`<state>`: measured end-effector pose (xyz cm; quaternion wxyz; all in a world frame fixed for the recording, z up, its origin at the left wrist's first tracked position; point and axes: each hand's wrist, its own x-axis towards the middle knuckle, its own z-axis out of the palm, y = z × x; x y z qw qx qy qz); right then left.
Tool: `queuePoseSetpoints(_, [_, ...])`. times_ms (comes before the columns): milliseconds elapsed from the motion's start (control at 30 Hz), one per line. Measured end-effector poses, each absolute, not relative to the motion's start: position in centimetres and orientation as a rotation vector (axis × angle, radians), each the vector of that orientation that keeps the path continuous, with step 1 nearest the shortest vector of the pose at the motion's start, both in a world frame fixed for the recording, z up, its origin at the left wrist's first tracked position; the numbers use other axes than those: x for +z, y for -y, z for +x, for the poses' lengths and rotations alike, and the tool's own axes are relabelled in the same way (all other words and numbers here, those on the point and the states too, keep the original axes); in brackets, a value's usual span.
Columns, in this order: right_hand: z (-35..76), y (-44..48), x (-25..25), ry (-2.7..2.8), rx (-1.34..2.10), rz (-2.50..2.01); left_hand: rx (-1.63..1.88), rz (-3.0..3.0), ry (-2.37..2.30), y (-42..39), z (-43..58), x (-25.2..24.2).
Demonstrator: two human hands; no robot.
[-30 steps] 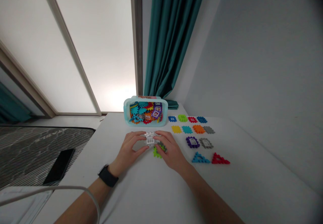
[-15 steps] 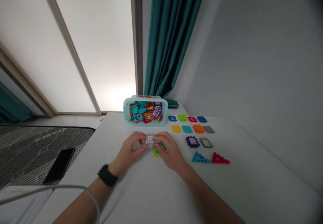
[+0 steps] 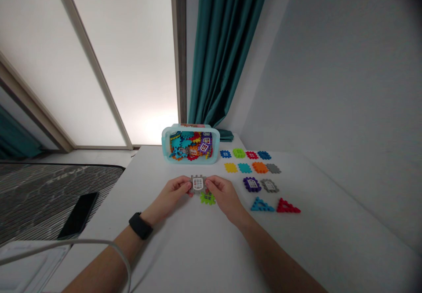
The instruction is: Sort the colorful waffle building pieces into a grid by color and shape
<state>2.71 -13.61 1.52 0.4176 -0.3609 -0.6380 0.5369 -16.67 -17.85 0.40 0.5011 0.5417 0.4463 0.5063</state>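
Note:
My left hand (image 3: 169, 194) and my right hand (image 3: 224, 196) pinch opposite sides of a grey interlocking plastic tile with a white window (image 3: 198, 184), held between their fingertips. Just below it and against my right fingers lies a lime-green spiky plastic tile (image 3: 207, 199). A darker piece seems to sit on that green tile, partly hidden behind the held tile. A black smartwatch (image 3: 140, 225) circles my left wrist.
A pale teal plastic bin (image 3: 190, 159) full of mixed tiles stands ahead on the white table (image 3: 184, 244). Several coloured tiles, window pieces and triangles lie in rows to the right. A black phone (image 3: 78, 216) rests on a striped surface at left; a white cable (image 3: 66, 243) crosses the lower left.
My fingers have shifted from cupping the window tile to pinching its sides, and the tile now shows face-on. More of the green tile shows below it.

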Motion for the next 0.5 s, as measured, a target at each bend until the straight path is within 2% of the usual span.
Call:
queuePoseSetpoints(300, [2.7,13.3,1.1,1.567,1.382,-0.909,1.271,1.305,-1.083,18.0,-16.4,0.7])
queuePoseSetpoints(500, [2.9,13.0,0.4,1.762,1.167,-0.905,1.246,1.347,-1.133,17.9,-16.6,0.5])
